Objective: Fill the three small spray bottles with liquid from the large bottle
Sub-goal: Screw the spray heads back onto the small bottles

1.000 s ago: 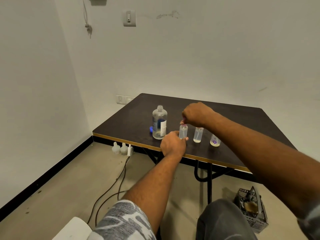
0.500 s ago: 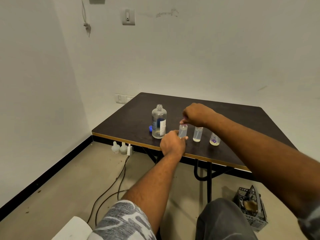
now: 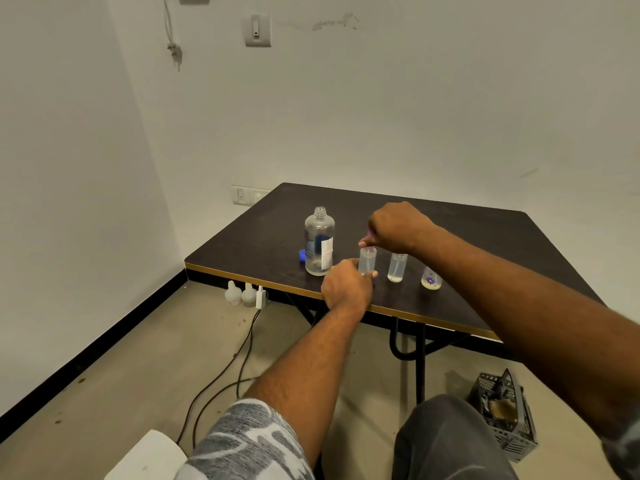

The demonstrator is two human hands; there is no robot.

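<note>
The large clear bottle (image 3: 319, 241) stands uncapped on the dark table (image 3: 485, 244), nearly empty, with its blue cap (image 3: 302, 255) beside it. To its right stand three small clear spray bottles. My left hand (image 3: 347, 287) grips the base of the first small bottle (image 3: 366, 260). My right hand (image 3: 398, 227) is closed just above that bottle's neck, pinching a small pink-purple spray top (image 3: 371, 233). The middle small bottle (image 3: 396, 267) holds liquid. The right small bottle (image 3: 431, 278) has a purple flower print and is partly behind my right forearm.
Two white plastic bottles (image 3: 240, 294) and a plug with cables sit on the floor under the table's left corner. A dark crate (image 3: 506, 417) lies on the floor at right. My knees are at the bottom of the view.
My right hand has lifted slightly above the first small bottle's neck, showing the pink top. My left hand keeps its hold on the bottle. The view shifted a little.
</note>
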